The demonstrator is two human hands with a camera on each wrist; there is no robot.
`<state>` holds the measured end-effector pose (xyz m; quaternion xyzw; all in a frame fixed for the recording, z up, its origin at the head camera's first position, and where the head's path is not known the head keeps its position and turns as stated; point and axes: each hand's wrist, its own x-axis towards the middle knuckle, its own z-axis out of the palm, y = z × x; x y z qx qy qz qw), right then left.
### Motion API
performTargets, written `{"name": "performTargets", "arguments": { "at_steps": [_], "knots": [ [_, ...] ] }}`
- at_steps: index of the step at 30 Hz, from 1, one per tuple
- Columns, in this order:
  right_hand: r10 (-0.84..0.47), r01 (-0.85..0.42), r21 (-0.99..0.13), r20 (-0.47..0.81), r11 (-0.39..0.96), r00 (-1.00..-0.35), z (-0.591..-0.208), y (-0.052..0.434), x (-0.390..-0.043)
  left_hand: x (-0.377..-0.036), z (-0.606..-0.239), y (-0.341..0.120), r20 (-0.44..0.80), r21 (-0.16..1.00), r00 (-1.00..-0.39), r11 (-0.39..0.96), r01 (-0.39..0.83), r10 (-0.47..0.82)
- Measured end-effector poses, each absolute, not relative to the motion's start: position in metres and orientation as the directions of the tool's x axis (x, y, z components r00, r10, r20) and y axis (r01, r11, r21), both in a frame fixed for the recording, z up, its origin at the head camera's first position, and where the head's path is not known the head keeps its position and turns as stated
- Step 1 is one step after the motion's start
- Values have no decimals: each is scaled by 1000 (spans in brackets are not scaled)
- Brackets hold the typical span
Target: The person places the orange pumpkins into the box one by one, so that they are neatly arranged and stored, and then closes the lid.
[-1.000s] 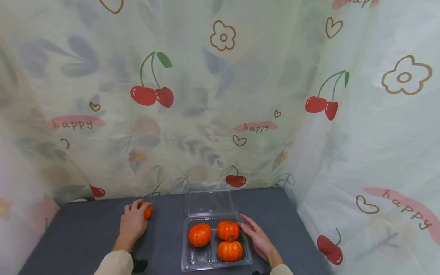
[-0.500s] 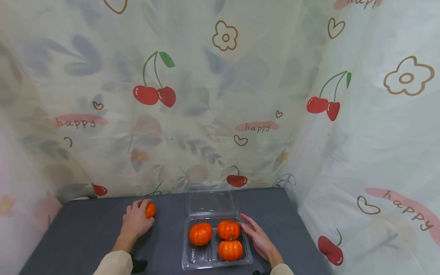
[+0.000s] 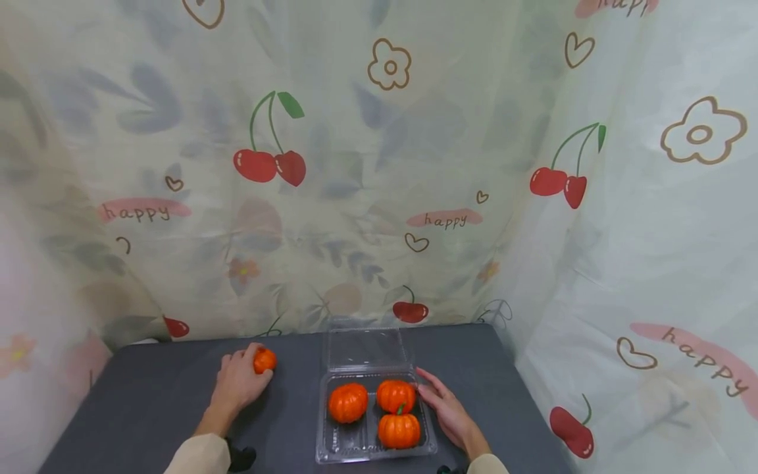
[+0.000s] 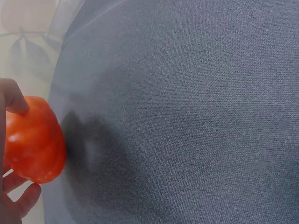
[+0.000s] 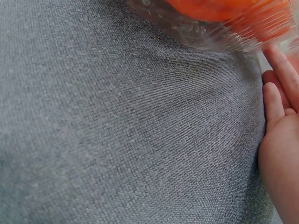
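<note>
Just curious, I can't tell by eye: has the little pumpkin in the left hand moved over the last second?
Yes. The pumpkin in the left hand has shifted slightly right, narrowing its gap to the clear box.

I see my left hand (image 3: 238,384) reaching forward, palm down. Its fingers (image 4: 11,97) are curled and hold something small in a tight grip. My left arm comes up from the bottom edge in a pale sleeve. My right hand (image 3: 448,412) lies flat, fingers (image 5: 275,100) straight and close together, pointing forward and a bit to the left. It holds nothing.
</note>
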<state>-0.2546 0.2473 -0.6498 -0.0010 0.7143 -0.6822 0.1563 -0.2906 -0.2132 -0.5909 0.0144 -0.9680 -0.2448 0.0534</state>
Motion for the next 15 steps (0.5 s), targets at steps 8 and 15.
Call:
{"name": "performTargets", "arguments": {
  "at_steps": [8,15],
  "knots": [
    [-220,212,-976,-220,60,-950,-649,248,-254,-293,-590,-207,59,487,-997,873,-13,-47],
    [-222,217,-975,-224,56,-949,-649,248,-254,-291,-590,-207,162,536,-985,843,41,-55]
  ]
}}
